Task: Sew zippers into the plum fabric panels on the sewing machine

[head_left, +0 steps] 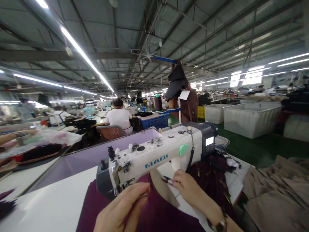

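Observation:
My left hand (124, 207) is closed in a pinch in front of the sewing machine (154, 158). A thin sliver of something shows at its fingertips, too small to name. Below it spreads maroon cloth (161, 212), which runs under the machine's head. My right hand (189, 190) is closed around small thread snips (167, 180), their dark tips pointing left below the machine arm. A beige strip of cloth (161, 187) lies between the hands on the maroon cloth. The needle area is partly hidden behind the machine head.
Dark maroon pieces with gold zips (212, 174) are heaped right of the machine. Beige cloth (280, 193) lies at the far right. A thread cone (158, 103) stands behind the machine. White bins (251, 119) stand beyond. A person (118, 116) sits ahead, back turned.

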The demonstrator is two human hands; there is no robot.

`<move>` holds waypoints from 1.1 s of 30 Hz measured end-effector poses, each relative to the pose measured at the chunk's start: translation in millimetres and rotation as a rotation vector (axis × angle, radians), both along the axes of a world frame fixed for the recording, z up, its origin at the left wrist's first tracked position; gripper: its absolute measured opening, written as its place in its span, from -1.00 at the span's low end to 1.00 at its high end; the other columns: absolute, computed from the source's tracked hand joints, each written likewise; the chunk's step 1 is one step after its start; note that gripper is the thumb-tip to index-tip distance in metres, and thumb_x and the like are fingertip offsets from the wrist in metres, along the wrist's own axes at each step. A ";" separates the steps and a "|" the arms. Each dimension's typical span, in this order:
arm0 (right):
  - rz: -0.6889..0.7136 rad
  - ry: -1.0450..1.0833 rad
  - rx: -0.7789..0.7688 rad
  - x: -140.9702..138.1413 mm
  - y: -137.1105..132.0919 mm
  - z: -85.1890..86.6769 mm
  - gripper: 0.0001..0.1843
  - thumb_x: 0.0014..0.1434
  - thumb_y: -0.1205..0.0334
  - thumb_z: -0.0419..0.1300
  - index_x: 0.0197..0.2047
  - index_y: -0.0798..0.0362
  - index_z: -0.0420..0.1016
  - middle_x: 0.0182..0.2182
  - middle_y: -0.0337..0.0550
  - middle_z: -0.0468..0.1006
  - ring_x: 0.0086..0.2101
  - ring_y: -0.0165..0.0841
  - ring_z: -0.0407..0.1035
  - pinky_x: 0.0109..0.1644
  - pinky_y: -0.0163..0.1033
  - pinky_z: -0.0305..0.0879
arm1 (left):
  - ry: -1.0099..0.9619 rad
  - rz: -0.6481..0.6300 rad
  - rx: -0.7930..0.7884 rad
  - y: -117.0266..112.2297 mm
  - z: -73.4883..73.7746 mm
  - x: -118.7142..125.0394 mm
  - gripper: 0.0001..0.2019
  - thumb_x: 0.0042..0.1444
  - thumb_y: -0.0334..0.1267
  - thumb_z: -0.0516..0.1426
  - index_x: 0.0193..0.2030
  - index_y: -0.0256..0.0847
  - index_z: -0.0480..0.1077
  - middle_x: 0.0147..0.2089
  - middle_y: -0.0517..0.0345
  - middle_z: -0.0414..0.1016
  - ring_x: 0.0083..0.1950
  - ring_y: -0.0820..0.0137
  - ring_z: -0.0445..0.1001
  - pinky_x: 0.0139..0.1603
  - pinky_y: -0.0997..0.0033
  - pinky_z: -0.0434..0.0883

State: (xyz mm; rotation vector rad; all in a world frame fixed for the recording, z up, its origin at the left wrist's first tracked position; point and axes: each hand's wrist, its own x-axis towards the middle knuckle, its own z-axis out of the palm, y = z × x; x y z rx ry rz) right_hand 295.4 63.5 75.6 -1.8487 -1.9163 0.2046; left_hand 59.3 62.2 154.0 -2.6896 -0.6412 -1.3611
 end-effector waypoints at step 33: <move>-0.148 -0.107 0.326 -21.7 12.8 99.0 -0.85 0.19 0.28 0.06 -0.27 0.09 0.44 -0.30 -0.17 0.38 -0.30 -0.38 0.29 -0.26 -0.33 0.12 | -0.361 0.000 -0.511 -11.8 5.5 2.4 -0.84 0.07 -0.26 0.12 -0.19 -0.08 0.46 -0.26 0.21 0.57 -0.28 0.39 0.56 -0.26 0.57 0.49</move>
